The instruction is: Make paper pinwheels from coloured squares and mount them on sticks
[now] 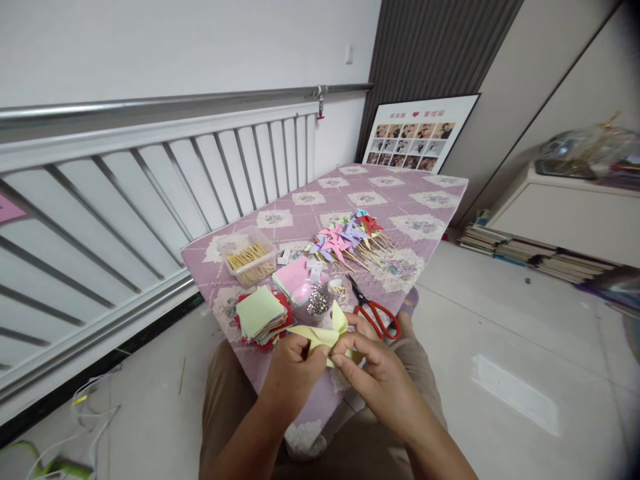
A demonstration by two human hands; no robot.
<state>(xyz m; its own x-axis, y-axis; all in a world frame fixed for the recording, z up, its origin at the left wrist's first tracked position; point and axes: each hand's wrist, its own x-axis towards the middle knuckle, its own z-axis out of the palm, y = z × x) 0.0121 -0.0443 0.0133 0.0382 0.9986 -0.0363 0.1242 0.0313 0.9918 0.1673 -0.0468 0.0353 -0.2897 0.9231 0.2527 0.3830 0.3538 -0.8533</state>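
Note:
My left hand [290, 370] and my right hand [377, 373] meet over the near edge of a low table [430, 200] with a purple patterned cloth. Both pinch a folded yellow-green paper piece [325, 333], its pointed flaps sticking up between my fingers. Just beyond lie red-handled scissors [373, 308], a stack of green and red paper squares [261, 315], pink paper squares [296, 280] and a small heap of shiny pins [317, 301].
A clear plastic box of wooden sticks [249, 259] sits at the table's left. A pile of finished paper pinwheels [350, 239] lies mid-table. A photo board [417, 137] leans behind. A white railing [150, 193] runs left; stacked books [530, 253] lie on the floor right.

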